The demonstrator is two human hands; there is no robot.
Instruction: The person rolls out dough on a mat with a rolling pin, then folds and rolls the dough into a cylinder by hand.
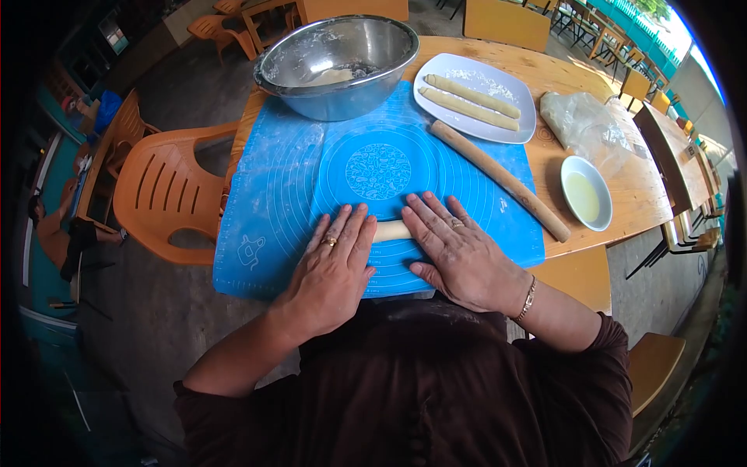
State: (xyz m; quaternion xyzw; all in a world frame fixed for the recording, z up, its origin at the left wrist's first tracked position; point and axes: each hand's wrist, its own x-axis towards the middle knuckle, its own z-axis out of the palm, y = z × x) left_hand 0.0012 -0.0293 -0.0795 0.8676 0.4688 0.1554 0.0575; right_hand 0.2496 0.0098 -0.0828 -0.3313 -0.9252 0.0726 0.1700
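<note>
A pale roll of dough [391, 231] lies on the blue baking mat [272, 187] near its front edge. Both ends of the roll are hidden under my hands. My left hand [334, 265] rests flat over the left part, fingers stretched out. Over the right part lies my right hand [459, 253], also flat, with its thumb spread toward the middle. Beyond them, a wooden rolling pin [502, 180] slants across the mat's right side. Two long dough strips [471, 107] lie on a floured white plate [527, 124].
At the back left of the wooden table [630, 206] stands a metal bowl [334, 105] with flour and dough inside. A small white bowl of pale yellow liquid [582, 196] and a plastic bag [587, 124] are on the right. An orange chair [167, 191] stands left; a person [58, 226] sits farther off.
</note>
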